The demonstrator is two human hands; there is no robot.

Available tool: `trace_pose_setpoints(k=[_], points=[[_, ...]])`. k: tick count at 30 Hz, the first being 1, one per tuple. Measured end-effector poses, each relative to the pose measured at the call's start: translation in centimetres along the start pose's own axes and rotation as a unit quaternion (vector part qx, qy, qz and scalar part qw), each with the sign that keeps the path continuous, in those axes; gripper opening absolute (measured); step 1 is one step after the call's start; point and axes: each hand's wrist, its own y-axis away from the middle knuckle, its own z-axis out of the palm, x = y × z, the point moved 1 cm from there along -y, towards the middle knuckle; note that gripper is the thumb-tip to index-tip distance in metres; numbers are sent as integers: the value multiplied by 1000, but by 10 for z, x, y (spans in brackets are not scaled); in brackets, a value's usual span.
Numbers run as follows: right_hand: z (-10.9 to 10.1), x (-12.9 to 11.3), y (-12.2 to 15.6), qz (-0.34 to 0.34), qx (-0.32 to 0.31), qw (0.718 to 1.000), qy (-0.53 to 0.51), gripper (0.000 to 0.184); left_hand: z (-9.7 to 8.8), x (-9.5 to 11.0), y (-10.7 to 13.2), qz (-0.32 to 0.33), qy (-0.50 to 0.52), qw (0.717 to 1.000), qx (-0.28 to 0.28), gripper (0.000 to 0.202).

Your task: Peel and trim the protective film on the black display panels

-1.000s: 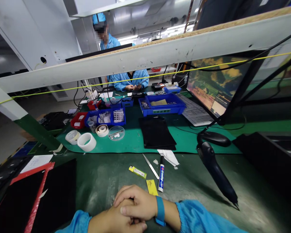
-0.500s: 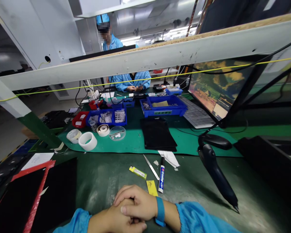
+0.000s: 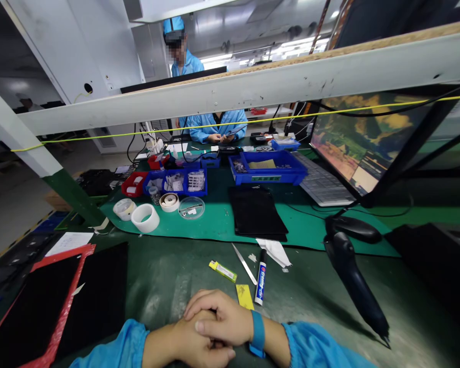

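My right hand (image 3: 228, 317) lies over my left hand (image 3: 197, 341) at the bottom middle, its fingers wrapped across the back of it. The left hand is closed beneath, with its fingers partly covered by the right; no object shows in either. Just beyond the hands are a yellow piece (image 3: 245, 296), a blue-and-white marker with a black cap (image 3: 260, 281), tweezers (image 3: 245, 265) and a yellow-green lighter (image 3: 223, 271). All of these lie apart from my fingers on the dark green table (image 3: 157, 276).
A black handheld tool (image 3: 360, 286) leans at the right. Tape rolls (image 3: 144, 218), a round clear dish (image 3: 191, 208), blue bins (image 3: 268, 176) and black sheets (image 3: 256, 212) rest on a green mat. A monitor (image 3: 368, 138) stands behind; a shelf beam (image 3: 230, 94) crosses above. Co-workers sit and stand beyond.
The view has shifted slightly, so most table items appear a little farther right. My hands stay clasped, and nothing has been picked up or put down.
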Motion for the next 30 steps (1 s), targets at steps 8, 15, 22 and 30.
trace_pose_setpoints(k=[8, 15, 22, 30], points=[[-1, 0, 1, -1, -2, 1000, -6, 42, -6, 5, -4, 0, 8, 1000, -5, 26], [-4, -6, 5, 12, -12, 1000, -20, 32, -7, 8, -20, 3, 71, 997, -2, 27], [-10, -6, 9, 51, -50, 997, -2, 28, -19, 9, -36, -25, 140, 990, 1, 23], [-18, -3, 15, 73, -67, 994, 52, 37, -36, 30, -18, -59, 147, 987, 43, 5]])
